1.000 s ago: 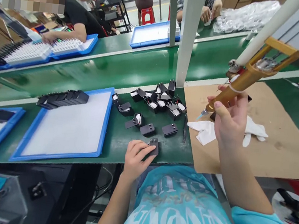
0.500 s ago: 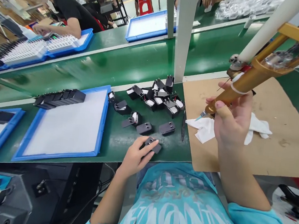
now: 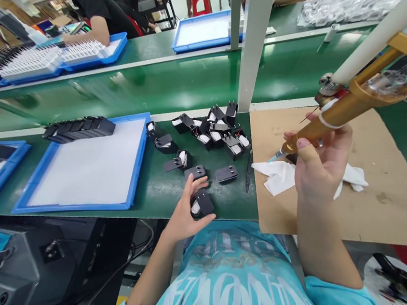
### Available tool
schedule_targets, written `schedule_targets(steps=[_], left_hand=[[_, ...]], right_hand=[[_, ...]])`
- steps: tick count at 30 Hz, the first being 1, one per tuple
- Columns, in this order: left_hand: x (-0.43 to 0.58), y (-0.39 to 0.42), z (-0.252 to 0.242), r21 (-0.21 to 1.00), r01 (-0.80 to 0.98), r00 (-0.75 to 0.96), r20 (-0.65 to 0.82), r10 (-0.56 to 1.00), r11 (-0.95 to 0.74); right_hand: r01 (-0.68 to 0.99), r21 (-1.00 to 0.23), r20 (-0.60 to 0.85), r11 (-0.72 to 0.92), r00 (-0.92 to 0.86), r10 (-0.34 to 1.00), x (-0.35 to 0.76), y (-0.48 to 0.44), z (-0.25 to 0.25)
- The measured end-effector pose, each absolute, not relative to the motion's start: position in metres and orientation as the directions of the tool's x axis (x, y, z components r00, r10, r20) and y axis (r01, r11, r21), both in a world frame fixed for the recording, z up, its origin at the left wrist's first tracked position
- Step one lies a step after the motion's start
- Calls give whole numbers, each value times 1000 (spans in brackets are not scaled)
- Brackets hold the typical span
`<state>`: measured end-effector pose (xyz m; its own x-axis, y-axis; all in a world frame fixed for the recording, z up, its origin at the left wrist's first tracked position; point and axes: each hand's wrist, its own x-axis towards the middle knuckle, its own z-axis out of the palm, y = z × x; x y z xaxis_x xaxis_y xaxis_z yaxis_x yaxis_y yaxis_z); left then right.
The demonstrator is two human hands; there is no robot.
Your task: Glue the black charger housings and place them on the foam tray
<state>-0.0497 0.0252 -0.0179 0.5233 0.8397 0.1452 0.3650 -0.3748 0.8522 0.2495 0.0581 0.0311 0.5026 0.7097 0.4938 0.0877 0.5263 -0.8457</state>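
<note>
My left hand [image 3: 186, 213] is spread at the bench's front edge, thumb and fingers apart around a black plug adapter [image 3: 204, 203]. White shows under that adapter's tilted pronged cover. My right hand [image 3: 320, 167] is wrapped around a gold glue dispenser [image 3: 318, 130], its thin bluish tip [image 3: 275, 156] pointing down left over a crumpled white tissue [image 3: 279, 175]. Two closed adapters lie just beyond my left hand, one partly behind its fingers [image 3: 194, 172] and one to the right [image 3: 226, 174]. Behind them is a pile of open adapters [image 3: 220, 130] with white insides.
A blue-rimmed tray [image 3: 139, 165] at left holds a row of black adapters [image 3: 80, 129]. Brown cardboard [image 3: 390, 206] covers the bench at right. Black tweezers [image 3: 248, 172] lie by its edge. A white post [image 3: 253, 46] rises at the back. A co-worker [image 3: 98, 10] sits beyond the divider.
The fingers of my left hand have spread from the adapter, which now shows its tilted cover and white inside. My right hand still holds the dispenser, almost in the same place.
</note>
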Motion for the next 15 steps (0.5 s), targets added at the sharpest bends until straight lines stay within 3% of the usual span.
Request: schedule_targets(steps=[3,5,11,12,15], left_hand=[[-57,20,-22,841,453,502,32,865,-294],[-57,17,-23,795,527,443,44,895,-300],[-33,16,-4,567,592,384,426,819,-573],[-29,18,0,526,586,391,482,784,-616],[-21,19,8,443,602,388,565,728,-665]], right_hand=[[122,-852,497,510,496,712,255,60,30],[132,-851,502,508,485,716,258,61,29],[343,-830,552,439,613,565,225,33,30],[392,-807,590,441,564,578,213,24,29],[492,-735,609,466,179,772,180,0,23]])
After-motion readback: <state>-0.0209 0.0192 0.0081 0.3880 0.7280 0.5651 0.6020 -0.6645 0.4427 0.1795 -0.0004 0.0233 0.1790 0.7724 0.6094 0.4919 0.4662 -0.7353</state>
